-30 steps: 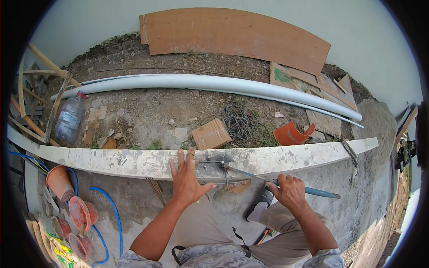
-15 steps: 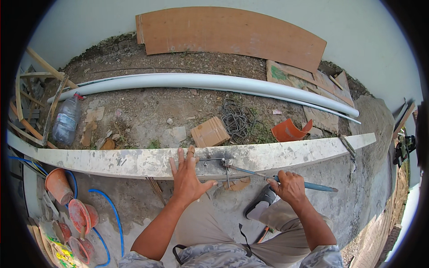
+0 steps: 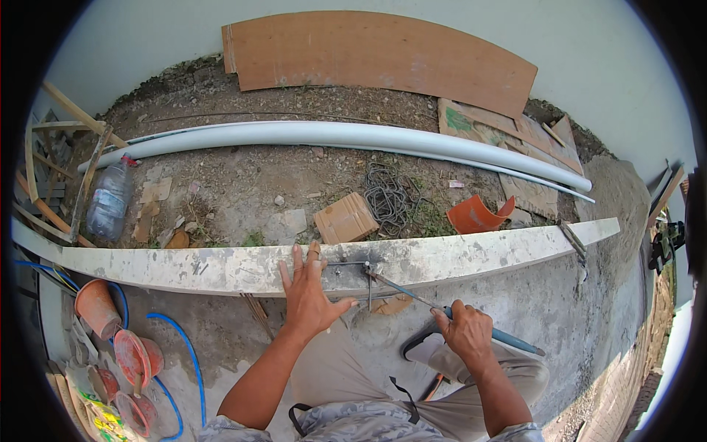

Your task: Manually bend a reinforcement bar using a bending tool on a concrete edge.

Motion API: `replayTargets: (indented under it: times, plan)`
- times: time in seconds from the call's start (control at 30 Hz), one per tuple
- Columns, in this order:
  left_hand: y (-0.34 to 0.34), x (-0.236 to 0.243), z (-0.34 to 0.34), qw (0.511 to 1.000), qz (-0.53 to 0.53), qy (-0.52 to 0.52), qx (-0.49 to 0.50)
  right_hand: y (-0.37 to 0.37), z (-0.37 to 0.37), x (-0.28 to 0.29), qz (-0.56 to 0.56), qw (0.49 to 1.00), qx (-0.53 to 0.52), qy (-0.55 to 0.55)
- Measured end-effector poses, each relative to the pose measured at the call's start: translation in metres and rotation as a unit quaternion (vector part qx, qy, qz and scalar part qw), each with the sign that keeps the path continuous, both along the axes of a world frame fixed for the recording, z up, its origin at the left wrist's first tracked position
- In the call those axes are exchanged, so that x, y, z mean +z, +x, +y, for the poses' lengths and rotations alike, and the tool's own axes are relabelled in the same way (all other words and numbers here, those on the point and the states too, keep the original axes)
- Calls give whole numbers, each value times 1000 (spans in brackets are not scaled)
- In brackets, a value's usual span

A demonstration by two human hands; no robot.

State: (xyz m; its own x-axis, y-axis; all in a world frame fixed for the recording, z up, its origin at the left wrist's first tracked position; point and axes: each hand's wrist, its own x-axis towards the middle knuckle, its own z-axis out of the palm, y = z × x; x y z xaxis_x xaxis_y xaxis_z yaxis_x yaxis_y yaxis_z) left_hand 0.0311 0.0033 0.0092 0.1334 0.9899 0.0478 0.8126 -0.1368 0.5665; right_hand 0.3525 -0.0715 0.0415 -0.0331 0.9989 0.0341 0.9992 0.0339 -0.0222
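A long pale wooden plank [image 3: 177, 267] spans the view in front of me, dark and worn near small metal pegs at its middle. On it lies a thin bent steel rod [image 3: 346, 263], one leg pointing toward me past the plank's near edge. My left hand [image 3: 305, 291] rests on the plank with fingers spread, over the rod's left part; its contact with the rod is hidden. My right hand [image 3: 469, 331] is wrapped round the blue handle of a rebar bender [image 3: 412, 296], whose thin shaft reaches the rod's corner beside the pegs.
Beyond the plank lie a cardboard box [image 3: 345, 218], coiled rope [image 3: 390, 197], an orange pipe piece [image 3: 480, 214] and a long white pipe [image 3: 309, 133]. A plastic bottle [image 3: 110, 197] stands left. Buckets [image 3: 97, 308] and a blue hose [image 3: 184, 342] occupy the near left.
My right hand has moved left and toward me, swinging the rebar bender's handle nearer my body. The rod's near leg has turned slightly left. My left hand stays in place.
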Motion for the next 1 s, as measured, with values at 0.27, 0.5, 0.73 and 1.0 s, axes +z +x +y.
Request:
replayTargets:
  times: [0.27, 0.5, 0.73, 1.0]
  plan:
    - [-3, 1, 0, 1000, 0, -13, -5, 4, -1, -4, 20, 999, -2, 38]
    - [-15, 14, -37, 975, 47, 210, -60, 60, 29, 45, 79, 990, 70, 99]
    - [-18, 10, -32, 979, 127, 143, -75, 86, 38, 96, 187, 979, -9, 76]
    - [3, 108, -7, 988, -19, 142, -55, 101, 22, 61, 232, 964, -85, 94]
